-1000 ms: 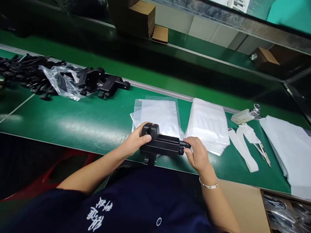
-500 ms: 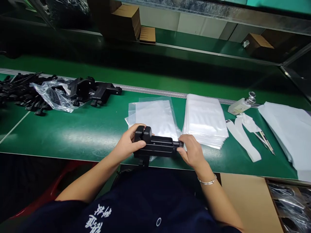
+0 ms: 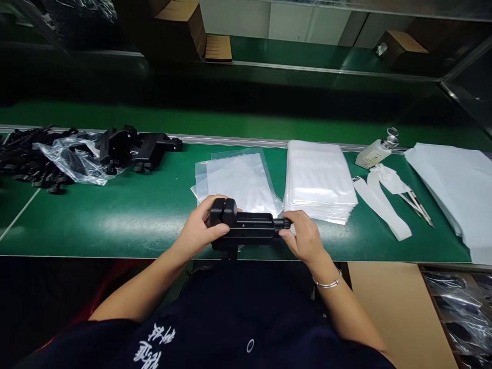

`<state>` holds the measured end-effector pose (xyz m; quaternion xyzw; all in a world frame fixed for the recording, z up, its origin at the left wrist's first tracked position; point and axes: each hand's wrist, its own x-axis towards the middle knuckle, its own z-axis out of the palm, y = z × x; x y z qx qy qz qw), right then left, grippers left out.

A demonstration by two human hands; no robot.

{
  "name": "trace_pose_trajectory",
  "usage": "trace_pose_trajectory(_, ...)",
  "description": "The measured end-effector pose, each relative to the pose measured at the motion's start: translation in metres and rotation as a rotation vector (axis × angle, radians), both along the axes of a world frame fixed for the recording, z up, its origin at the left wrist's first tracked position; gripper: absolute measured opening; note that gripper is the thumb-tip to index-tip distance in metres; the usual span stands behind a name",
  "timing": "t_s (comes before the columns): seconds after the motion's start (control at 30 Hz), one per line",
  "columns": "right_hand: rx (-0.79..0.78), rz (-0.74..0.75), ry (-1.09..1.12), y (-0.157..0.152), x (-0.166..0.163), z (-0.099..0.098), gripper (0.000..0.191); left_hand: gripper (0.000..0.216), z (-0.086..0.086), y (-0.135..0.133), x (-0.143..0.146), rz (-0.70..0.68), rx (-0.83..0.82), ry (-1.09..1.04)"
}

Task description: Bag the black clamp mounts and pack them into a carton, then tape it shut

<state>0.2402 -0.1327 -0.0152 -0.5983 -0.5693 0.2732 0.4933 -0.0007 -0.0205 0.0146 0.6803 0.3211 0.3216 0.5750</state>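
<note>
Left hand (image 3: 199,229) and right hand (image 3: 304,239) still grip holder (image 3: 249,227).

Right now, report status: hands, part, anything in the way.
Left hand grips black clamp, head end. Right hand pinches its end knob. Clear bags just behind; nothing between hands.

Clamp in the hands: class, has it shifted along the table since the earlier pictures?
No. The clamp still sits over the bag's near edge, its tip by the stack.

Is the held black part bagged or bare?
Bare: the black part sits uncovered between left hand and right hand; the clear bag lies flat behind it.
</note>
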Motion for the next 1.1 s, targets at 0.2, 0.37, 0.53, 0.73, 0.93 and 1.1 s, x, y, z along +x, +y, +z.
trace_pose_trajectory(0.2, -0.170, 0.133, 0.285, -0.005, 0.004, -0.006, 0.038, 0.068, -0.009, 0.003, -0.010, -0.133, 0.374, -0.059)
trace_pose_trajectory(0.37, -0.408, 0.084, 0.635, 0.002, 0.001, -0.010, 0.048, 0.059, -0.011, -0.001, -0.007, -0.164, 0.489, -0.014)
trace_pose_trajectory(0.53, -0.048, 0.008, 0.179, -0.010, 0.003, -0.009, 0.038, 0.056, -0.010, -0.002, 0.006, 0.025, 0.063, -0.001)
trace_pose_trajectory(0.73, 0.008, 0.066, -0.041, -0.022, 0.010, -0.007, 0.028, 0.076, -0.015, -0.001, -0.001, -0.019, 0.051, -0.020)
trace_pose_trajectory(0.93, -0.057, 0.020, 0.228, -0.014, 0.008, -0.015, 0.040, 0.064, -0.017, -0.003, 0.008, 0.047, -0.045, -0.062)
trace_pose_trajectory(1.1, -0.027, 0.007, 0.335, -0.005, 0.003, -0.026, 0.048, 0.057, -0.024, 0.004, 0.025, 0.124, -0.334, -0.160)
